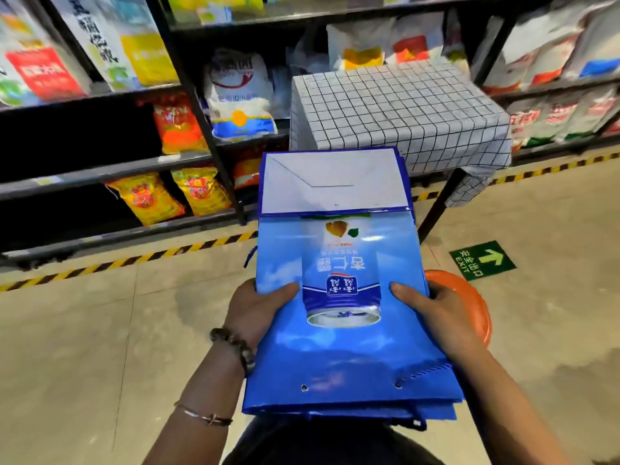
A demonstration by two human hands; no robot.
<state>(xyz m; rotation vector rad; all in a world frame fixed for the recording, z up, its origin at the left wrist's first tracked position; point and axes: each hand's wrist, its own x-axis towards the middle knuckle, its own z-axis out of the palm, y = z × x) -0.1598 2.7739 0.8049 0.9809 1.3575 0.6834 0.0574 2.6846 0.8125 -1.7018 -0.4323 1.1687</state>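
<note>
Left hand (pixel 265 307): gripped the left edge of the stack of blue bags (pixel 342 350), thumb flat on the top face, fingers out of sight beneath.
Right hand (pixel 432 310): gripped the right edge the same way, thumb on top, level with the other hand.
Bracelet (pixel 235 347): beaded, on the left wrist.
Stack position: held flat in the air at waist height, between the two hands and clear of any surface; several bag edges showed at the near end.
Long axis: ran straight away from the body. The punched handle holes sat at the near end and the white folded base (pixel 332 182) at the far end.
Grip point: about mid-length on both sides, so the load looked balanced.
Orange stool (pixel 469 297): on the floor, partly hidden under the right hand.
Exit sign (pixel 481 260): green floor sticker, right of the stack.
Counter (pixel 402 109): draped in checked cloth, directly beyond the far end of the stack and a little to the right.
Judgement: a forward push along the long axis would land the base end on the counter first; the right hand lay on the counter's side.
Shelves (pixel 100 176): farthest back, stocked with sacks.
</note>
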